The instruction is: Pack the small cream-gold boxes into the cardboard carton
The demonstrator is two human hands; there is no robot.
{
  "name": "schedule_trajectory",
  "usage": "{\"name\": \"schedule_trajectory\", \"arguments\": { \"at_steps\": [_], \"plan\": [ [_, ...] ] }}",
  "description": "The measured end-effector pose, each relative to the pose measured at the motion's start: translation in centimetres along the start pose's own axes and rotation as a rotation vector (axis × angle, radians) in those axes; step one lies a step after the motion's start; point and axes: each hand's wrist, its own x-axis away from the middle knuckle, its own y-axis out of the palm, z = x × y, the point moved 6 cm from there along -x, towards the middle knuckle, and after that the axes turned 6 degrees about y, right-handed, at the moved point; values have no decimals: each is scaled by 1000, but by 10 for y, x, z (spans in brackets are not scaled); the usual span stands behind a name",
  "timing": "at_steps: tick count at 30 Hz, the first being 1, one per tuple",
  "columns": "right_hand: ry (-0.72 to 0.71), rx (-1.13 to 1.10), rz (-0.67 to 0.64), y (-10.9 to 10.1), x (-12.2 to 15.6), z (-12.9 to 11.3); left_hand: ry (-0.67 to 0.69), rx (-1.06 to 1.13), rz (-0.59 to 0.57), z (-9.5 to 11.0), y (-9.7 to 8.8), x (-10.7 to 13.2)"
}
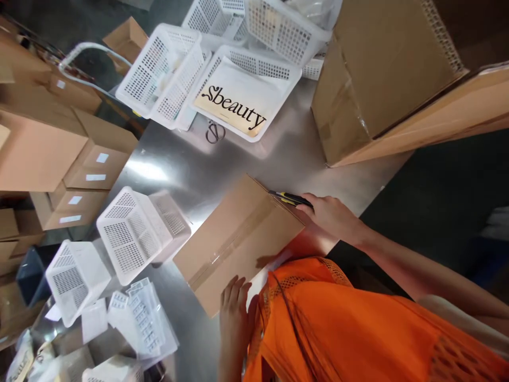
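A taped cardboard box [242, 239] lies on the metal table in front of my body. My right hand [332, 215] is closed around a black and yellow utility knife [292, 199], whose tip meets the box's far right edge, near the end of the tape strip. At the box's near edge rests my left hand [234, 302], its fingers laid out on the cardboard and holding nothing. Part of the left thumb side is hidden by the orange clothing.
White plastic baskets [159, 74] stand at the back; one holds a white "beauty" bag [242, 98], with scissors [215, 132] beside it. A large open carton [382, 79] sits at the right. Label sheets [145, 321] and more baskets [131, 233] are on the left.
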Motion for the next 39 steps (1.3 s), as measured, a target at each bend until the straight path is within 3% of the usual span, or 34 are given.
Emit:
{"name": "schedule_trajectory", "arguments": {
  "at_steps": [6,11,13,15,18,21,25,29,33,39],
  "plan": [
    [-17,156,-24,-19,16,-10,-83,33,63,-5,1,27],
    [4,297,-18,-34,45,-8,-165,40,130,-29,15,70],
    [-17,381,-9,-39,54,-16,-260,45,179,-41,22,91],
    [-88,460,48,-45,59,-37,-451,45,236,-54,30,113],
    [-342,511,121,-45,51,-101,-853,78,291,-75,44,144],
    [-688,590,86,-22,34,-202,-1128,105,325,-96,59,164],
    [-1162,840,-29,38,39,-357,-1296,206,344,-116,81,175],
    [-1544,1158,-107,101,67,-469,-1337,309,387,-113,92,172],
    [-1842,1354,-193,149,91,-520,-1348,363,436,-109,96,171],
    [-1964,1523,-274,186,98,-530,-1317,406,481,-111,102,172]
  ]
}}
